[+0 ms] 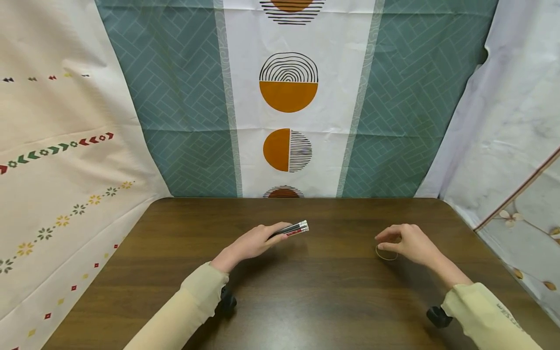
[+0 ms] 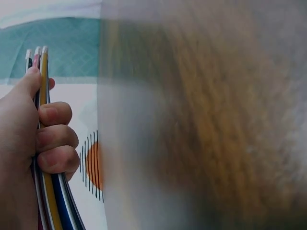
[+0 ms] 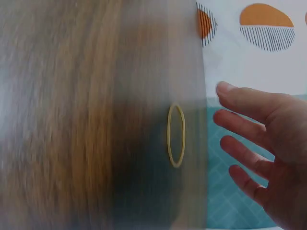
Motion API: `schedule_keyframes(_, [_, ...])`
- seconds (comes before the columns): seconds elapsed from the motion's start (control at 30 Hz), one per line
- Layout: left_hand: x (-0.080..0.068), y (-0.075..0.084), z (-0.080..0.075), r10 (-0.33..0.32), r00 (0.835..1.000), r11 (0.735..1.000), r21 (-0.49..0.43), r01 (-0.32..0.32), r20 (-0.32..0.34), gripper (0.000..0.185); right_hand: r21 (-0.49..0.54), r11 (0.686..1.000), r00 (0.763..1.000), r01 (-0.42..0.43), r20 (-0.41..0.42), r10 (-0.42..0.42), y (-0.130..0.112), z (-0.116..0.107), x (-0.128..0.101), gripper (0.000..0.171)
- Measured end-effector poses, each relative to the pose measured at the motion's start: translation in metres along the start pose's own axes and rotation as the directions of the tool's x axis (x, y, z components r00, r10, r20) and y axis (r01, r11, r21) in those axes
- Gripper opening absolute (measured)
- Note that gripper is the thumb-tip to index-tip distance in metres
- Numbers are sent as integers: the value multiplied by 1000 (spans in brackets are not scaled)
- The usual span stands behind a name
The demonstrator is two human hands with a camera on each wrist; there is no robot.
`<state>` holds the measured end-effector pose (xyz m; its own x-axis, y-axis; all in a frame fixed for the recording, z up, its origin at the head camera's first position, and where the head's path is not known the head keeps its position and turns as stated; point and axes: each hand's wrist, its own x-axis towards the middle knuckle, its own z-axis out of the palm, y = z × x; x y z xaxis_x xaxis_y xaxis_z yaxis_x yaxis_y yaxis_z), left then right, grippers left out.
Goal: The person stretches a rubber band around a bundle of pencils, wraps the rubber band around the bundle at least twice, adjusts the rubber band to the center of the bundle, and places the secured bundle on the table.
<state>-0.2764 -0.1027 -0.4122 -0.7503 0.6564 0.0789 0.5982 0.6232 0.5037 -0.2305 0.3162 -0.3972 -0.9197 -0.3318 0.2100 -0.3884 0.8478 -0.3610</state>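
My left hand grips a bundle of pencils, held over the middle of the table. In the left wrist view its fingers curl round the pencils, one yellow and others dark or striped, with white-tipped ends showing above the thumb. A thin yellow rubber band lies on the table at the right. Just above the rubber band hovers my right hand, its fingers loosely bent and nothing between them. The right wrist view shows that hand with fingers spread apart, clear of the band.
The brown wooden table stretches under both hands. A patterned curtain hangs behind its far edge, with a cream cloth on the left and a white marbled cloth on the right.
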Motion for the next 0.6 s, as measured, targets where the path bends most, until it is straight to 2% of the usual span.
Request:
schedule_keyframes(0.3, [5, -6, -2, -8, 1000, 1000, 27, 8, 2, 42, -85, 996, 995, -31, 89, 38, 11, 2, -10, 17])
schedule_keyframes(0.6, [9, -7, -1, -8, 1000, 1000, 9, 8, -6, 41, -126, 992, 998, 31, 65, -23, 16, 7, -15, 14])
